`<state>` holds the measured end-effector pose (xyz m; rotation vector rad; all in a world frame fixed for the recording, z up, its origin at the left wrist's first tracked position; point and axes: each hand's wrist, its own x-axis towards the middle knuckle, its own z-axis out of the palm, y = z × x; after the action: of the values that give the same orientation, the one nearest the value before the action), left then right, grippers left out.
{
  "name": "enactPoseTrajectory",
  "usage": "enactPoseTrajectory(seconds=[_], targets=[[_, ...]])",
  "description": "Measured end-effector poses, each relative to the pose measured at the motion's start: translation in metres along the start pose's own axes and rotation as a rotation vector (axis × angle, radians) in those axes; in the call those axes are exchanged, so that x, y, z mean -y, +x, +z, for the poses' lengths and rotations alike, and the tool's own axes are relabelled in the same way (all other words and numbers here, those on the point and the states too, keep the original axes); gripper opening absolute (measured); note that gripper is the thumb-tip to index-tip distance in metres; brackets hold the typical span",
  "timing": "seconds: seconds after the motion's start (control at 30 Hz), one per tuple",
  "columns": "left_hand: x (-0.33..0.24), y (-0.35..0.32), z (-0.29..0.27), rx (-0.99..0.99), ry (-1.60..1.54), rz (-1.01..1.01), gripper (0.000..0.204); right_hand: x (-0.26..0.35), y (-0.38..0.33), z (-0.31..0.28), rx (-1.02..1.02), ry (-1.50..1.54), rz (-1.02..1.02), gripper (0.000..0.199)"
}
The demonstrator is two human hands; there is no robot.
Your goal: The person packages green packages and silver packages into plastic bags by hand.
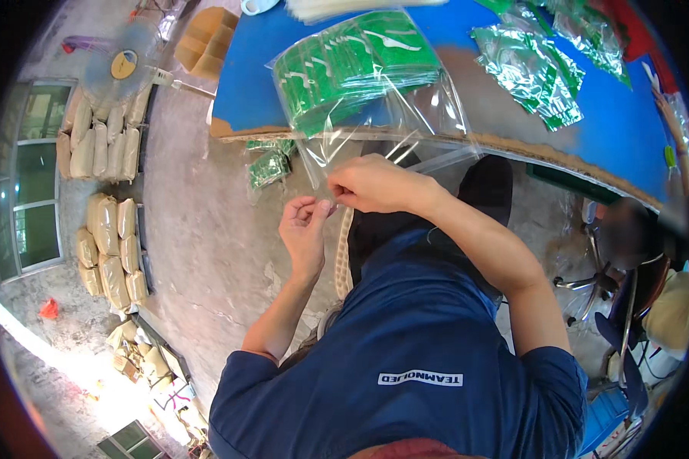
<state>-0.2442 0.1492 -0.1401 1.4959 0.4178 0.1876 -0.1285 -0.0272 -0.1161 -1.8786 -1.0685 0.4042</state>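
Note:
A large clear plastic bag [429, 115] lies at the front edge of the blue-topped table, its loose end hanging over toward me. Inside it is a stack of flat green packets [344, 65] with white shapes on them. Just below that loose end, my hands meet in front of my body. My left hand [305, 229] is closed in a pinch of thumb and fingers. Against its fingertips, my right hand [379, 183] is curled closed, palm down. Whatever is between the fingers is too small or hidden to make out.
Loose green and clear packets [532, 73] lie on the table [612, 145] at the right. More green packets [268, 167] are below the table edge. A fan [122, 65] and an open cardboard box [205, 42] stand left. Stacked sacks [111, 245] line the wall. A wheeled chair [597, 271] is at right.

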Motion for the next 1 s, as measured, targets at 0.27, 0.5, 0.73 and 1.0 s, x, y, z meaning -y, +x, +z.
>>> enactPoseTrajectory(seconds=[0.27, 0.5, 0.73, 1.0], targets=[[-0.067, 0.16, 0.052, 0.087, 0.337, 0.396, 0.059, 0.003, -0.012, 0.007, -0.147, -0.247, 0.011, 0.01], [-0.052, 0.193, 0.066, 0.212, 0.67, 0.521, 0.077, 0.005, -0.192, -0.05, -0.612, 0.56, 0.361, 0.011], [-0.062, 0.203, 0.088, 0.38, 0.478, 0.515, 0.074, -0.077, -0.525, -0.019, -2.275, 1.107, 0.524, 0.033], [-0.07, 0.178, 0.082, 0.107, 0.618, 0.777, 0.04, -0.008, -0.225, -0.082, -1.042, -0.427, 0.483, 0.026]])
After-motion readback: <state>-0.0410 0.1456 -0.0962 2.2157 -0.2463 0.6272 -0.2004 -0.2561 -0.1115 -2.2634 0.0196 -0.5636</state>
